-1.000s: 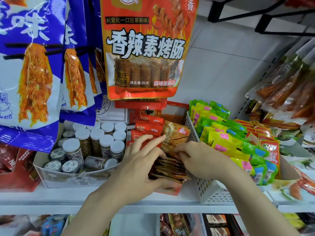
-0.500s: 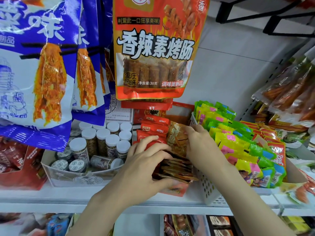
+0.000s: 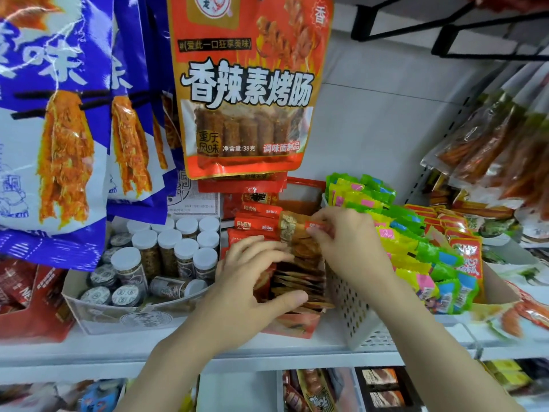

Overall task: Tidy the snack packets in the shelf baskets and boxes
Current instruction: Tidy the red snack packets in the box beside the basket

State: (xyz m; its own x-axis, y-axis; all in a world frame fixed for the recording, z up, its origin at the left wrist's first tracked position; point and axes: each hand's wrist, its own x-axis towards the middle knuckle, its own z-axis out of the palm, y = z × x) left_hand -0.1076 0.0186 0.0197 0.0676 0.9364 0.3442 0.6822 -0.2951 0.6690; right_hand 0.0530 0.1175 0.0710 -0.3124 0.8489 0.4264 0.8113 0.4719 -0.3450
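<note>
in the red cardboard box [image 3: 297,330], just left of the white perforated basket [image 3: 350,304], stands a row of brown snack packets [image 3: 300,278]. the left hand [image 3: 252,281] grips the row's front, thumb under, fingers over. the right hand [image 3: 347,242] pinches the rearmost brown packet [image 3: 292,230] at its top edge.
</note>
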